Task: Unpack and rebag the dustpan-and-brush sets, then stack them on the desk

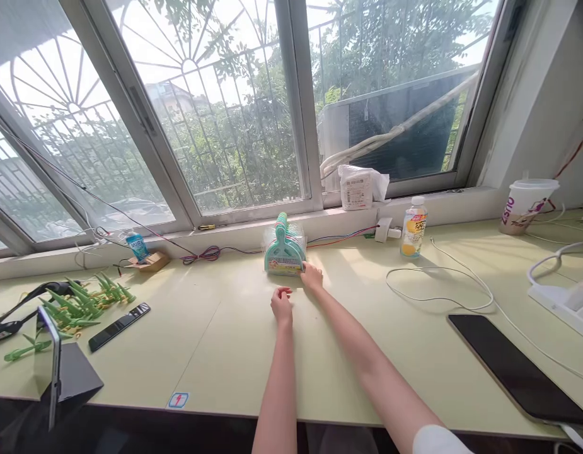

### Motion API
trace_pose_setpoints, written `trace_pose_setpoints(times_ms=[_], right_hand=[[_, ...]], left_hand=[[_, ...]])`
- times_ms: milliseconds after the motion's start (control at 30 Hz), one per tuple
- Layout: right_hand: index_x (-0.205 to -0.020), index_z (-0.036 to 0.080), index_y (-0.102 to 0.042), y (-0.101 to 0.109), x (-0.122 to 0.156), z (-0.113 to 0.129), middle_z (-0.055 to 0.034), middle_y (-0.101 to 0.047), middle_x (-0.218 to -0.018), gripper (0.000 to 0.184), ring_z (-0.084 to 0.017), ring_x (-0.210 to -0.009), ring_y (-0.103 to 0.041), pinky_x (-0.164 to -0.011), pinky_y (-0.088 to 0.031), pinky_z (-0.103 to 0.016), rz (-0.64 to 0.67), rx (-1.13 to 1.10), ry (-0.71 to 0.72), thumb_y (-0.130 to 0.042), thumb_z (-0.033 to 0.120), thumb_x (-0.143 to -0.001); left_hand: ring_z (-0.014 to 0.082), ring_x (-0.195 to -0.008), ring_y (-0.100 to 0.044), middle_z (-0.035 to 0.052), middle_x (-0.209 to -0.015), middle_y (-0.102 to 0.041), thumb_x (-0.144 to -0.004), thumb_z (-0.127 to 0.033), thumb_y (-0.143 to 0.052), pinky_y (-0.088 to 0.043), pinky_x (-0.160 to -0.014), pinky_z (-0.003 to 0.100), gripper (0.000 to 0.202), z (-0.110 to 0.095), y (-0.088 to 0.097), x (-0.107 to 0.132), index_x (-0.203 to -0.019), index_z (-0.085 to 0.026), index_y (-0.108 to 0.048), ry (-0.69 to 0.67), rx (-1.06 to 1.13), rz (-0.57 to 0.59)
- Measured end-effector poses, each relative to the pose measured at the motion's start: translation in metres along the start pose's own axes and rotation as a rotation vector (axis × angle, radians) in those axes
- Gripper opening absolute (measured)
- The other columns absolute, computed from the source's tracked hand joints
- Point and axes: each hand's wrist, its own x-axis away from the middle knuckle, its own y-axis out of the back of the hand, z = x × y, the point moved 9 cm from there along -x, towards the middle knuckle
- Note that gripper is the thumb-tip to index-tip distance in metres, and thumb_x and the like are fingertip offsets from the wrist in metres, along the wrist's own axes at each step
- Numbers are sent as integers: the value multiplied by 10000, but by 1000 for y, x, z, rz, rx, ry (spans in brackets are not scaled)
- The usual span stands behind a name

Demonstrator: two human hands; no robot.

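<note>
A stack of small teal dustpans (284,252), with handles pointing up and clear plastic wrapping about them, stands upright against the low wall under the window. My right hand (312,277) reaches to the lower right corner of the front dustpan, its fingers closed on that edge. A printed yellowish label shows across the front one. Just in front of the stack, my left hand (282,304) hovers near the tabletop with loosely curled fingers, apart from the dustpans. Nothing shows in it.
A drink bottle (414,228), a white plug adapter (384,230) and a looping cable (440,270) are to the right, with a black tablet (518,366) nearer. On the left are green spiky pieces (78,302), a dark phone-like slab (120,326) and a propped device (55,366).
</note>
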Motion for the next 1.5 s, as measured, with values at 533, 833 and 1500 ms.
trace_pose_setpoints(times_ms=[533,833,1500], right_hand=[[-1072,235,-610,138,95,-71,-34,-666,-990,330,-223,-840,-599,-722,-477,-339,85,-147,197,-549,224,-749],[-1015,256,-615,143,157,5,-64,-622,-1151,224,-228,-1157,-501,-1079,-226,-477,6,233,753,-466,150,-886],[-994,240,-443,128,114,-74,7,-656,-845,349,-146,-676,-626,-504,-452,-233,44,-852,-119,-649,368,-743]], left_hand=[[278,-944,-634,73,-930,-702,-658,-484,-721,-486,-809,369,435,-47,-59,36,-965,-179,-683,-123,262,629],[240,-820,-666,81,-887,-712,-606,-521,-753,-516,-695,337,515,-30,-38,41,-957,-156,-657,39,348,441],[254,-1022,-630,94,-1097,-676,-759,-456,-612,-523,-862,401,410,-34,-67,64,-1067,-188,-641,155,369,733]])
